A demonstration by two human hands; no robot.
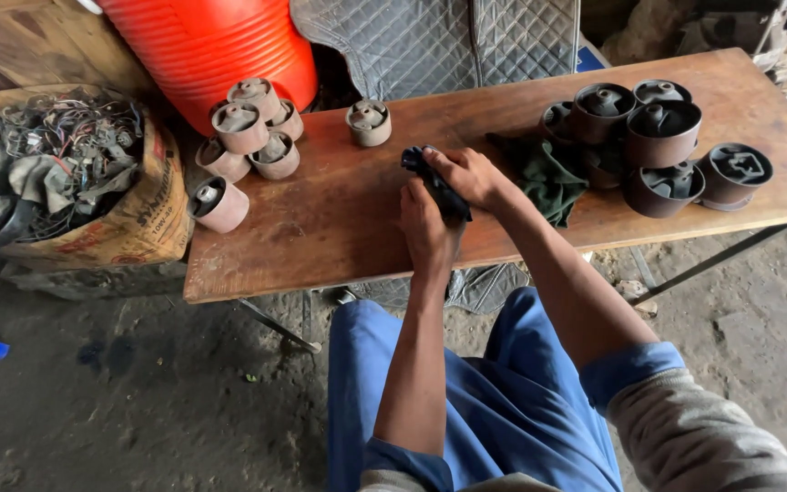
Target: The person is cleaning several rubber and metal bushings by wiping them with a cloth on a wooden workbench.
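Observation:
My left hand (427, 230) and my right hand (472, 174) are both closed on a dark crumpled cloth (433, 182) over the middle of a wooden bench (339, 228). The right hand pinches its upper part, the left grips its lower end. A pile of light brownish round bushing mounts (246, 137) sits at the bench's left end, with one standing alone (369, 122). Darker round mounts (659, 146) are stacked at the right end. A green rag (548, 173) lies just right of my right hand.
A red ribbed barrel (211, 46) stands behind the bench's left end. A sack (138, 228) full of wires and scrap sits on the ground to the left. A grey quilted mat (430, 41) hangs behind. My legs in blue trousers are below the bench edge.

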